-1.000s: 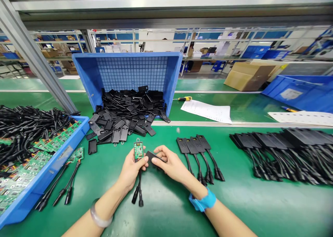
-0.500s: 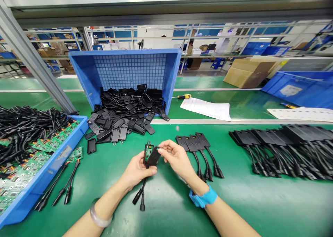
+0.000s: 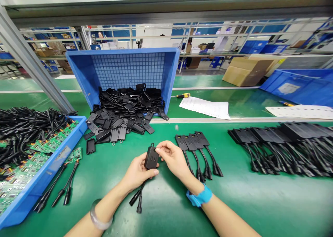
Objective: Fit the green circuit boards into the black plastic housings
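Cover (image 3: 153, 158) lowered, case (image 3: 147, 157) between fingers (image 3: 164, 146)

Black case (image 3: 151, 158), green table (image 3: 177, 209)

This is a factory workshop, laid out for assembly: a long green surface (image 3: 177, 209) under a metal frame (image 3: 33, 61), a blue bin (image 3: 130, 68) spilling black plastic shells (image 3: 130, 103), a blue tray (image 3: 54, 167) heaped with circuit boards (image 3: 20, 186) and cables (image 3: 31, 126). Beyond stand racks (image 3: 130, 34), a cardboard box (image 3: 241, 72), blue stools (image 3: 216, 61) and people (image 3: 188, 48).
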Demonstrator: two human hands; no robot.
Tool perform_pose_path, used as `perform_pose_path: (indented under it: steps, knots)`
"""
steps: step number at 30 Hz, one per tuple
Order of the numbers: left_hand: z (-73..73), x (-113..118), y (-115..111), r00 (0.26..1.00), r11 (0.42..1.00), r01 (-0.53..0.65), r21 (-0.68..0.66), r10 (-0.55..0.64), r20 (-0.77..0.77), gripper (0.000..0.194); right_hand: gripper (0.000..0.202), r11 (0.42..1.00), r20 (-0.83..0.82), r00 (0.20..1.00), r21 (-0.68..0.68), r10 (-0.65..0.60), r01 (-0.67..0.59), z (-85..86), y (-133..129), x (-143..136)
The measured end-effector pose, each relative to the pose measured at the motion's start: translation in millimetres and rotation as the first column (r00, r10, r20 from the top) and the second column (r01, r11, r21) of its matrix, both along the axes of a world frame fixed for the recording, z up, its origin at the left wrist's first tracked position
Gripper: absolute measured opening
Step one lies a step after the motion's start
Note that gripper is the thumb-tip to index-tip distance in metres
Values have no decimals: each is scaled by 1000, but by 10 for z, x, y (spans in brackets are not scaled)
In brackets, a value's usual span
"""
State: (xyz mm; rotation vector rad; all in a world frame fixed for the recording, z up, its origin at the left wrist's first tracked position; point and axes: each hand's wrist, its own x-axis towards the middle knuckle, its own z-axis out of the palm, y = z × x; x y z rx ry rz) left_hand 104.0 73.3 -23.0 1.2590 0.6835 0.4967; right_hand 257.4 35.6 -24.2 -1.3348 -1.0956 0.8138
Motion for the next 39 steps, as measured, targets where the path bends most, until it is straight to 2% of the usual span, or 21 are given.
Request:
perform_pose_path:
  steps: [6, 10, 12, 14, 17, 19, 21, 24, 27, 30, 34, 37, 39]
  knots:
    - [-15, -2, -14, 999, 997, -5, 78, 8, -47, 46, 35, 997, -150, 988, -45, 48, -55, -3, 9, -20]
    - [-53, -19, -30, 999, 996, 26, 89, -23, -41, 50, 38, 960, -157, 960, -125, 230, -250, -14, 17, -13]
    - [-67, -19, -41, 998, 996, 36, 77, -32, -47, 52, 41, 954, -109, 962, -137, 252, -266, -36, 25, -11]
    - [-68, -6, -51, 997, 998, 31, 60, -27, -66, 53, 41, 965, -19, 976, -147, 217, -217, -59, 29, -26]
    - [-44, 26, -52, 999, 1000, -23, 8, 23, -25, 60, 34, 989, 240, 964, -116, 114, -88, -72, 6, -89]
    - [-27, 39, -43, 995, 997, -50, -54, 55, 83, 76, 36, 999, 487, 872, -40, 43, -27, -64, -24, -143]
    - [-25, 36, -32, 982, 992, -30, -119, 51, 181, 97, 53, 999, 683, 730, -3, 37, -48, -50, -44, -175]
    - [-54, 9, -21, 977, 985, 29, -171, 8, 212, 119, 48, 995, 826, 555, -77, 95, -56, -31, -24, -130]
    - [-96, -18, -17, 989, 991, 30, -132, -10, 149, 119, 41, 982, 911, 403, -147, 88, 118, -17, 31, 17]
    - [-138, -30, -11, 998, 1000, 9, -15, -8, 56, 105, 32, 932, 958, 269, -187, 102, 312, 1, 49, 172]
    - [-147, -47, 0, 998, 970, 2, 243, 13, -57, 86, 32, 897, 990, 95, -131, 101, 421, 11, 6, 305]
    - [-19, -128, 34, 974, 862, 21, 506, 97, -204, 67, 33, 909, 999, 5, -50, 52, 414, -16, -7, 386]
    - [152, -251, 78, 922, 736, 116, 667, 169, -348, 56, 31, 920, 999, -41, 2, 15, 392, -44, -5, 422]
